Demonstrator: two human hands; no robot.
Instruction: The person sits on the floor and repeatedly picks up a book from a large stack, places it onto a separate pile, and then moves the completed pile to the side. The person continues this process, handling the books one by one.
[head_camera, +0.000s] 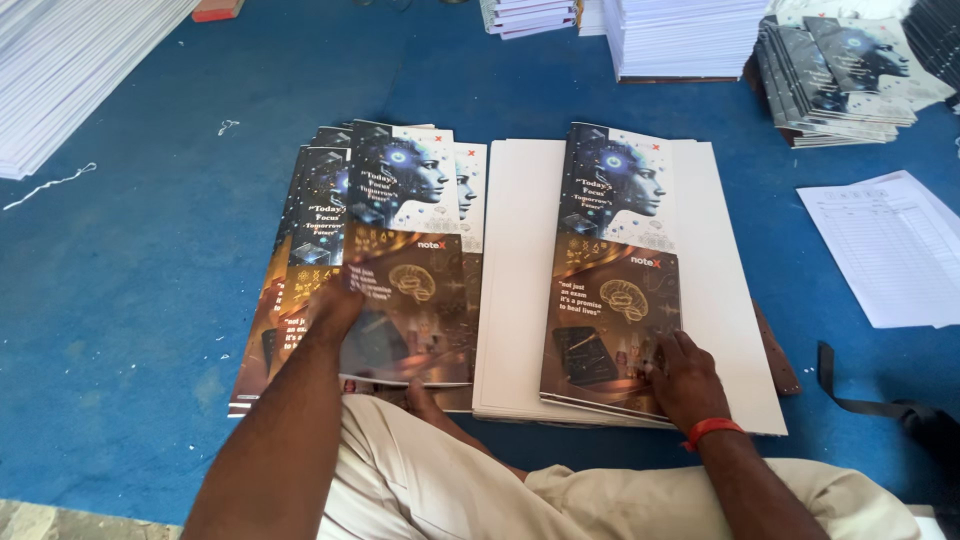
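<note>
On the blue floor covering (150, 260), a fanned pile of glossy covers (300, 250) lies at nine o'clock from a white sheet stack (725, 300). At seven o'clock, the left hand (335, 310) grips the top printed cover (405, 250), fingers closed around its lower left edge, lifting it slightly. At five o'clock, the right hand (685, 380) presses flat, fingers spread, on another cover (615, 270) lying atop the white stack.

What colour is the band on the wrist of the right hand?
Red. The wristband sits just behind the right hand, clearest in the head view.
</note>
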